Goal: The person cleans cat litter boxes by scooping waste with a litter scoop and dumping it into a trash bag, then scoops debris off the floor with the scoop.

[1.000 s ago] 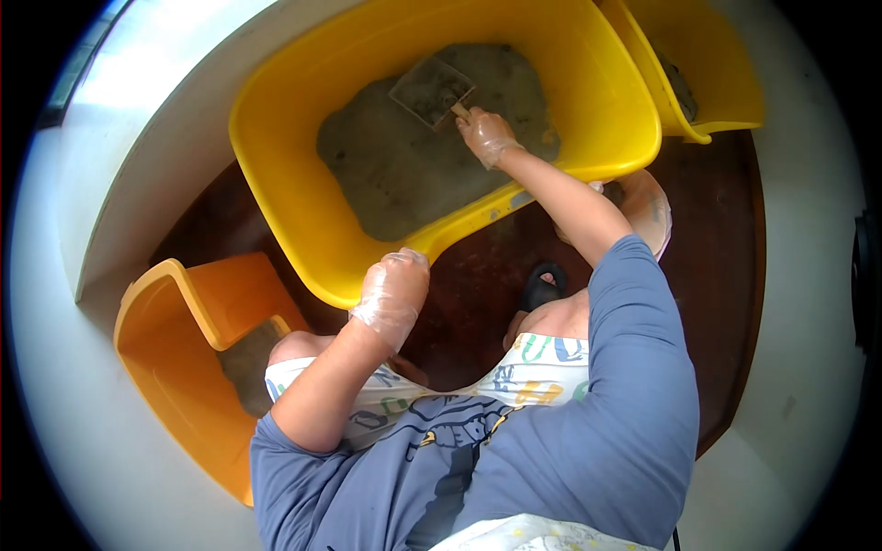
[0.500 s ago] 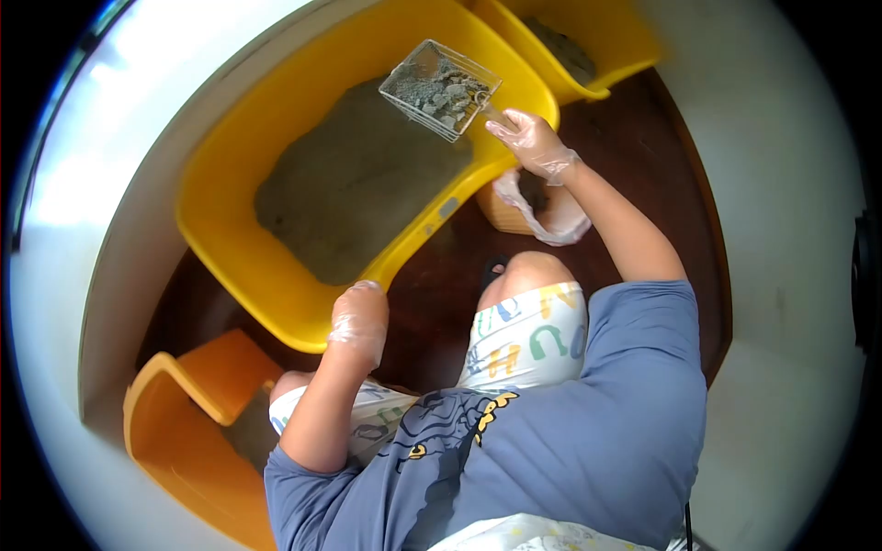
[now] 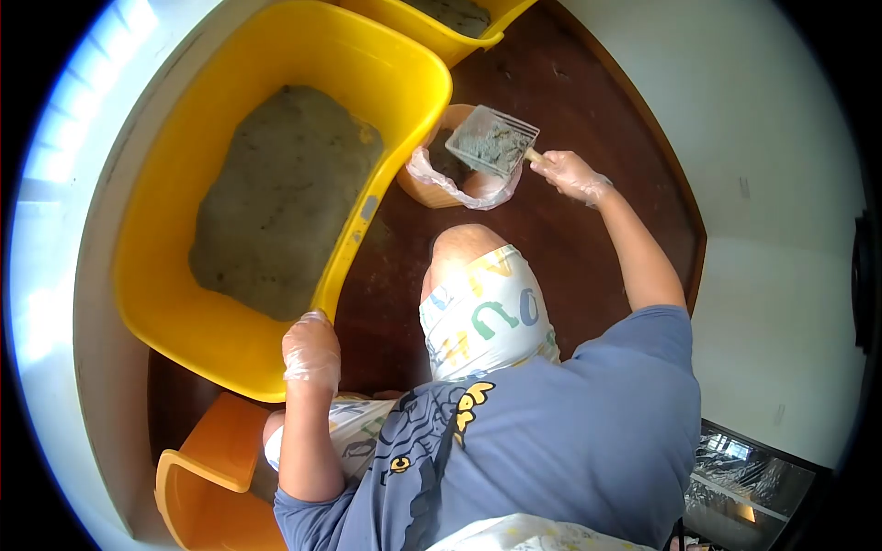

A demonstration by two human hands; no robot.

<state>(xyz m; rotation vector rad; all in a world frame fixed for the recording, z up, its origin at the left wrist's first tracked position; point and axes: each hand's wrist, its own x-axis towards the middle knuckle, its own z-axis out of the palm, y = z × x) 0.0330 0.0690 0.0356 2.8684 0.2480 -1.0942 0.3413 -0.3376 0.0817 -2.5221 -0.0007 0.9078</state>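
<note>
My right hand, in a clear plastic glove, is closed round the handle of a wire-sided litter scoop. Grey clumps and grains lie in the scoop, which hangs above a small orange bin lined with a whitish plastic bag. Dark contents show partly inside the bin. My left hand, gloved the same way, grips the near rim of a large yellow litter box; its fingertips are partly hidden. Grey litter covers the box's bottom.
Another yellow litter box with grey litter stands at the top. An orange curved container sits at lower left beside my leg. Dark red-brown floor lies under everything, with pale walls on both sides. A dark glossy cabinet is at lower right.
My right hand has carried the loaded scoop from above the yellow box over to the lined bin. My left hand stays on the rim. The view has shifted.
</note>
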